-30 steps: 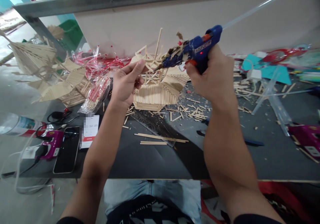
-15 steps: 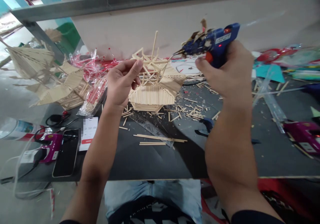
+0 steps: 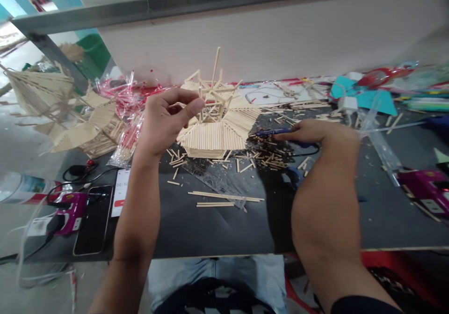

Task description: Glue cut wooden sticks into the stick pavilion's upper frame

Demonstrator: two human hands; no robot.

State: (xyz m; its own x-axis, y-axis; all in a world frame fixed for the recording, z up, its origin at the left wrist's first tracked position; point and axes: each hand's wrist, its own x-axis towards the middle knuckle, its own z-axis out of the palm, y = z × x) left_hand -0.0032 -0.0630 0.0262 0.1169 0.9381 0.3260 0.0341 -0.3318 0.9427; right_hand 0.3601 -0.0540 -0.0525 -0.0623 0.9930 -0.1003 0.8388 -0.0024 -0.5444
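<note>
Leaning over a dark worktop point(image 3: 210, 234), a person works at a stick model point(image 3: 213, 135) in the centre of the frame. The left hand point(image 3: 168, 117) is at its upper framework, thumb and forefinger drawn nearly together, the other fingers curled; whether a stick is between the tips cannot be told. The right hand point(image 3: 308, 131), right of centre, is at a blue glue gun point(image 3: 271, 131) whose front end points left among loose offcuts point(image 3: 273, 161); how tightly its fingers close cannot be seen.

The likeliest mishap, to this onlooker, is a knocked joint: a twitch of the left fingertips could shift the thin framework. A hot nozzle, if hot it is, could gum up with scraps or mark the model's near right edge, and the dark cord point(image 3: 310, 154) behind the gun could snag.

Counted around the frame: one model at centre and at least one more stick structure point(image 3: 80, 122) at left; two phones point(image 3: 94, 220), lower left, one partly behind the forearm; two purple power strips point(image 3: 72, 213), one at each side; one clear ruler point(image 3: 206, 179), below centre; about four long sticks point(image 3: 224, 195) across and beside it. The offcuts defy counting.
</note>
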